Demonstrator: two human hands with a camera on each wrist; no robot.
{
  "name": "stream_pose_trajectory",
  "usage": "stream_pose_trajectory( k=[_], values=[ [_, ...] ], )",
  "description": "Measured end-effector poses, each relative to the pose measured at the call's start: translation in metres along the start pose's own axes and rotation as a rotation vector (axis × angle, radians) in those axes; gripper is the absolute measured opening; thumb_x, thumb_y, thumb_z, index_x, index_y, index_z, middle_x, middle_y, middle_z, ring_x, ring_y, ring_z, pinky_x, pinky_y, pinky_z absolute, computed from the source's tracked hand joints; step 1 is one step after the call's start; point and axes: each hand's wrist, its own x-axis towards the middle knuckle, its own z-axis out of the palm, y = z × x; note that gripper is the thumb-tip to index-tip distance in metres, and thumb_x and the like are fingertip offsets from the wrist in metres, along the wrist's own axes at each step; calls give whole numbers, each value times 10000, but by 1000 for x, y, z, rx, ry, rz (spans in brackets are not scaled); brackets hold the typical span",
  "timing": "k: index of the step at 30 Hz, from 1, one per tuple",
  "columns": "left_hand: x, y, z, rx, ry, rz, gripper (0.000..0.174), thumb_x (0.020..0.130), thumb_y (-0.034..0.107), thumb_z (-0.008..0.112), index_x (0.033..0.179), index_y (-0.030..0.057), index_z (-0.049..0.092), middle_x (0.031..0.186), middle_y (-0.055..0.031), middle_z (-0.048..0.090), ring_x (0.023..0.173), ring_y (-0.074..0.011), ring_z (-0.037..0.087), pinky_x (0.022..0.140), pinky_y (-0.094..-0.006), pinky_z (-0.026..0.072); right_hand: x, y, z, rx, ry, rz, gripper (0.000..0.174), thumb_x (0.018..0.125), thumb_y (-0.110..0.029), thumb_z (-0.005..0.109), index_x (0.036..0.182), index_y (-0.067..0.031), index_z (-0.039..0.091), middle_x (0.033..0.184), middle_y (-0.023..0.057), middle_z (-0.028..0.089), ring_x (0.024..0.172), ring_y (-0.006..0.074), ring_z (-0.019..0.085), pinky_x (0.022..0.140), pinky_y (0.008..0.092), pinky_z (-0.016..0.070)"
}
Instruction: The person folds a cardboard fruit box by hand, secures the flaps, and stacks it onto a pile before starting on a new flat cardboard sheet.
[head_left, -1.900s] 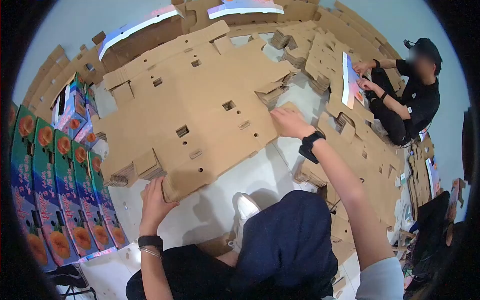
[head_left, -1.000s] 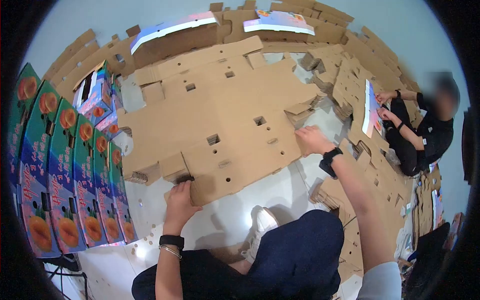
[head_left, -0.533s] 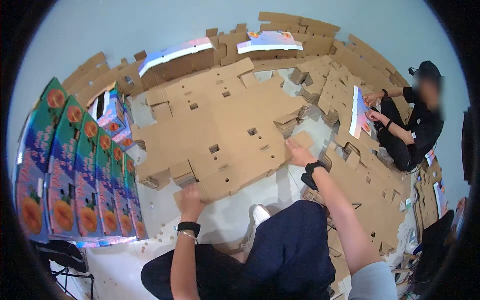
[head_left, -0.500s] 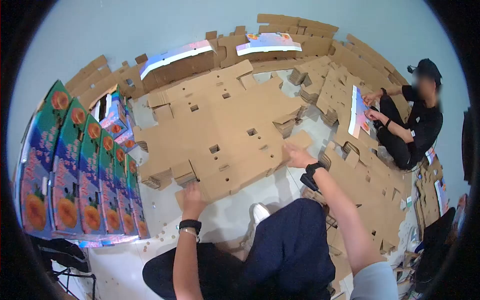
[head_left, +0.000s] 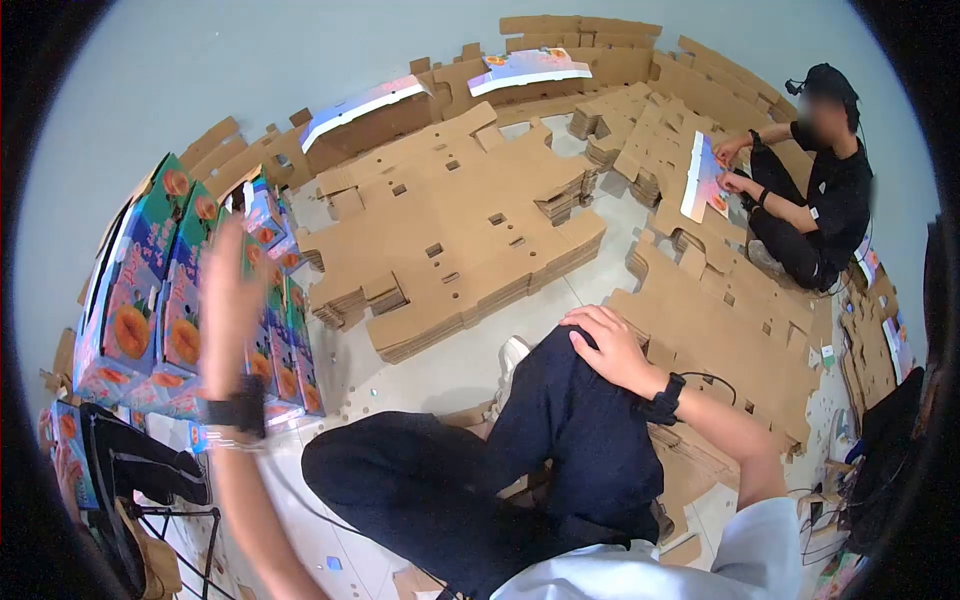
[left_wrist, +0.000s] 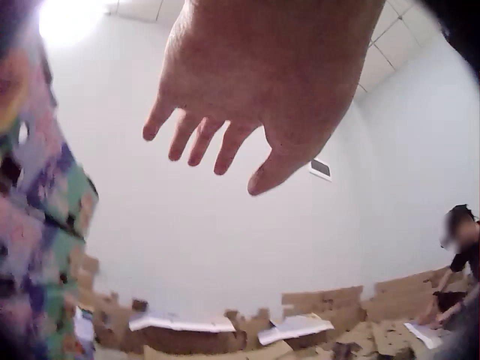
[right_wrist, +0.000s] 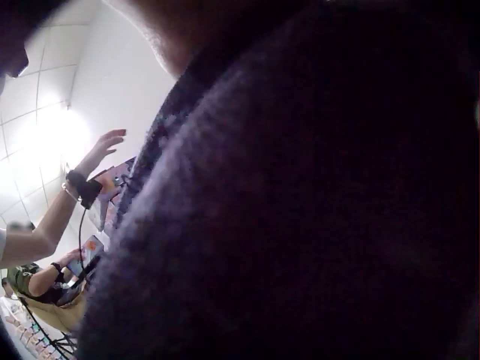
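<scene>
My left hand (head_left: 232, 310) is raised in front of the row of printed fruit boxes (head_left: 130, 325) and looks blurred in the head view. Its fingers are spread and nothing lies in them, as the left wrist view of the hand (left_wrist: 255, 82) shows. On my bent knee (head_left: 560, 375) rests my right hand (head_left: 612, 352), fingers laid over the dark trouser cloth. The stack of flat die-cut cardboard sheets (head_left: 440, 205) lies on the floor ahead, with neither hand on it. Dark cloth fills most of the right wrist view.
More flat cardboard (head_left: 715, 320) lies to the right. Another person (head_left: 835, 190) sits there with hands on a printed sheet (head_left: 700, 180). A black folding stool (head_left: 150, 470) stands at left. Cardboard pieces (head_left: 560, 75) lean along the back wall.
Both hands have left the near corners of the cardboard stack. The left has swung up and left towards the printed boxes; the right has drawn back onto the knee.
</scene>
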Motion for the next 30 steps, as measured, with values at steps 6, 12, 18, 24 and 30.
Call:
stream_pose_trajectory(
  k=[6, 12, 18, 24, 30],
  values=[
    [65, -192, -200, 650, 295, -239, 384, 967, 242, 485, 1304, 60, 514, 1306, -198, 548, 1224, -337, 517, 1005, -406, 413, -3, -9, -1, -55, 89, -29, 194, 895, -199, 574, 1050, -95, 626, 1088, 68, 601, 1046, 279, 549, 928, 398, 436],
    [17, -180, -155, 538, -153, -560, 631, 794, 408, 650, 1254, -5, 522, 1275, -277, 530, 1187, -399, 519, 980, -452, 423, -1, -5, 2, -64, 105, -27, 188, 890, -201, 576, 1037, -96, 630, 1084, 56, 600, 1037, 270, 546, 923, 397, 435],
    [24, -154, -159, 765, -175, -482, 617, 680, 379, 757, 1104, -41, 602, 1138, -256, 593, 1119, -383, 552, 962, -441, 435, -2, 0, 8, -45, 83, -11, 182, 892, -206, 575, 1020, -94, 637, 1088, 51, 607, 1040, 269, 546, 933, 400, 435],
    [-3, -167, -162, 588, 21, -469, 719, 655, 331, 796, 1236, -34, 582, 1087, -221, 609, 1040, -355, 596, 927, -425, 463, 1, 6, 9, -50, 62, 18, 174, 896, -212, 566, 1010, -104, 641, 1061, 58, 612, 1027, 278, 554, 915, 401, 451],
    [-35, -69, -157, 311, 151, -254, 640, 683, 162, 799, 1270, 23, 582, 1083, -157, 616, 1025, -290, 609, 913, -378, 475, 1, 10, 10, -31, 57, 6, 172, 900, -211, 558, 1002, -101, 641, 1047, 65, 611, 1022, 282, 555, 907, 400, 451]
  ],
)
